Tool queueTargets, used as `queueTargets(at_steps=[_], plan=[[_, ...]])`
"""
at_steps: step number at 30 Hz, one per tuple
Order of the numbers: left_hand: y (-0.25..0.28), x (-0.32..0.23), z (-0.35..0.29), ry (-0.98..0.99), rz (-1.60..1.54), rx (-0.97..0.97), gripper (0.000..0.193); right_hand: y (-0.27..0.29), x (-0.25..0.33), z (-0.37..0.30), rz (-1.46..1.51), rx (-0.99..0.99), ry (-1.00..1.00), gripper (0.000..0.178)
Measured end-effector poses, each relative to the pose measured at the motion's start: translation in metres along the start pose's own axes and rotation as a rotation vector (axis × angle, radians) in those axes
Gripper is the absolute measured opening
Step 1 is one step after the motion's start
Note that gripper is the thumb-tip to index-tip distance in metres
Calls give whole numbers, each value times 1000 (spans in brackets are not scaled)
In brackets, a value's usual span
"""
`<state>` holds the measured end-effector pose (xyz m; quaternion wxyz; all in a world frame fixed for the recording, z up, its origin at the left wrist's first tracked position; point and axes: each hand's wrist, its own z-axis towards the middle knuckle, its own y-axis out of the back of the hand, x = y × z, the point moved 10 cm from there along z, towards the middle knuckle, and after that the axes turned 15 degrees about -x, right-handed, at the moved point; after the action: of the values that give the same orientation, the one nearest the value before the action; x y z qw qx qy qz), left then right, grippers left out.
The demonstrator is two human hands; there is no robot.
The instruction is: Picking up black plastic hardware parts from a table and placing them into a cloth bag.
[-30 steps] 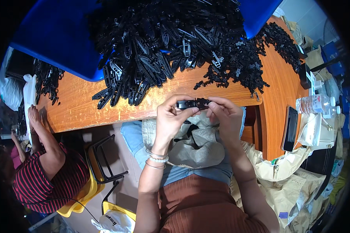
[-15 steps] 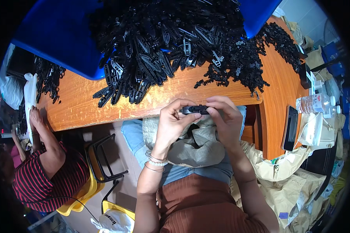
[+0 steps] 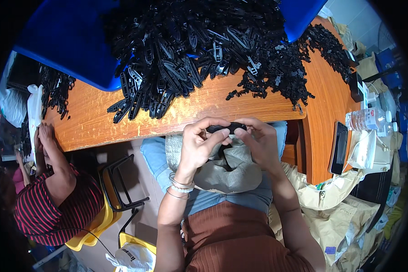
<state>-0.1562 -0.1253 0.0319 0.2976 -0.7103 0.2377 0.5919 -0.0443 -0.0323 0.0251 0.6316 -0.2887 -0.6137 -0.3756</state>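
Note:
A small elongated black plastic part (image 3: 234, 125) is pinched between both my hands, just off the table's front edge and above my lap. My left hand (image 3: 197, 141) is closed on its left end, thumb pressed against the near side. At the other end my right hand (image 3: 261, 140) grips it with thumb and fingers. Fingers cover much of the part, so its details are hidden. Beyond my hands lies a heap of long black plastic pieces (image 3: 172, 68). Smaller black plastic pieces (image 3: 276, 79) are spread beside that heap on the right.
Behind the heap, a blue bin (image 3: 72, 50) sits on the wooden table (image 3: 90, 122). An open woven sack (image 3: 231, 177) rests on my lap. Right are a phone (image 3: 339, 147) and water bottle (image 3: 365, 119). A person in a striped top (image 3: 59, 204) sits at left.
Both hands have drawn in around the black part, and my right fingers, lifted before, now curl over its end. The part shows less than before.

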Motion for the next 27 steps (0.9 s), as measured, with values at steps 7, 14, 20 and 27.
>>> queueTargets(at_steps=[7,14,20,27], plan=[[4,-21,30,-399,403,77,15,-16,28,21,-213,163,391,15],[-37,-70,93,-906,899,-389,22,-37,46,56,-673,-84,861,12],[-23,-75,78,-965,767,-477,21,-16,41,67,-191,-173,756,10],[16,-3,45,-181,110,-229,20,-7,-11,64,809,26,-230,26]])
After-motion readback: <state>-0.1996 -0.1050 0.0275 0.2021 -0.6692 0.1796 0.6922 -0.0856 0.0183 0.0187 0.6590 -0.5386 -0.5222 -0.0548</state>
